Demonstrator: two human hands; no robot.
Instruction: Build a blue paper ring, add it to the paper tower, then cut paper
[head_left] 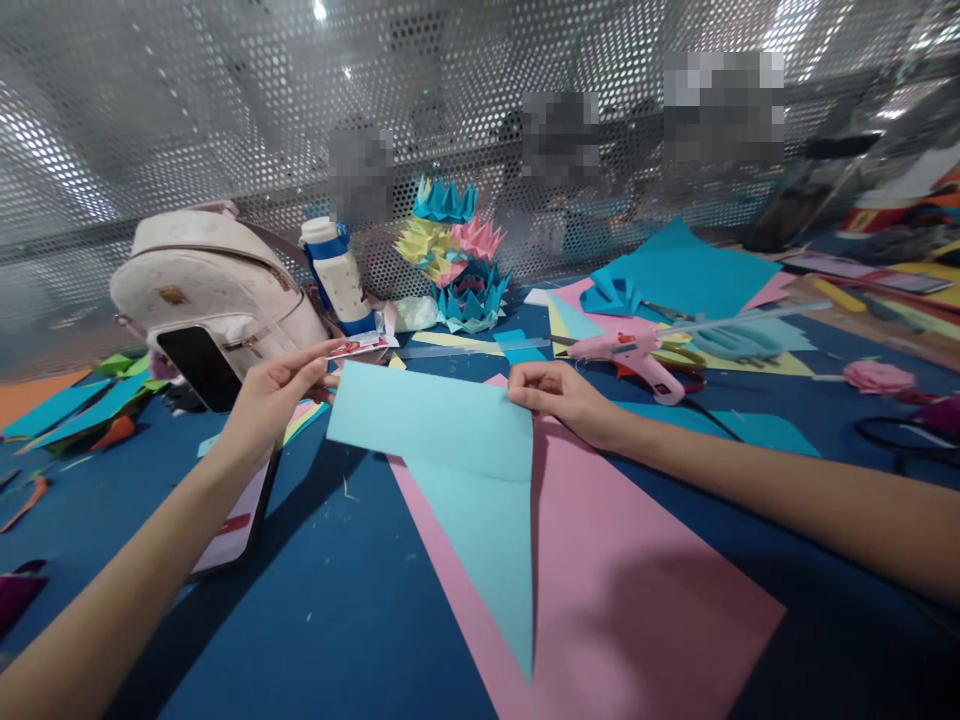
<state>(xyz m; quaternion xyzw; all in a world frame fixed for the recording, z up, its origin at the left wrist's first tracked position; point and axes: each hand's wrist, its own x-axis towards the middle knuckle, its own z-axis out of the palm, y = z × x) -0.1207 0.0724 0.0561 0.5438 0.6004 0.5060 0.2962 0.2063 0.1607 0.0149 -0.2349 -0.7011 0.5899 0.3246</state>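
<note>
A sheet of light blue paper [442, 420], folded into a wide band at the top and a long point below, is raised a little over the table. My right hand [559, 400] pinches its upper right corner between thumb and fingers. At the paper's upper left edge, my left hand [277, 400] is closed, with some fingertips partly hidden behind the sheet. Beneath the folded paper lies a large pink sheet [637, 530]. Just beyond my left fingertips is a small red and white packet [364, 346].
A pink glue gun [630, 355] lies beyond my right hand, near scissors [735, 340] and blue paper [682, 265]. Folded paper flowers [472, 295], a bottle [337, 275] and a backpack [217, 270] stand at the back. A tablet [236, 525] lies under my left forearm.
</note>
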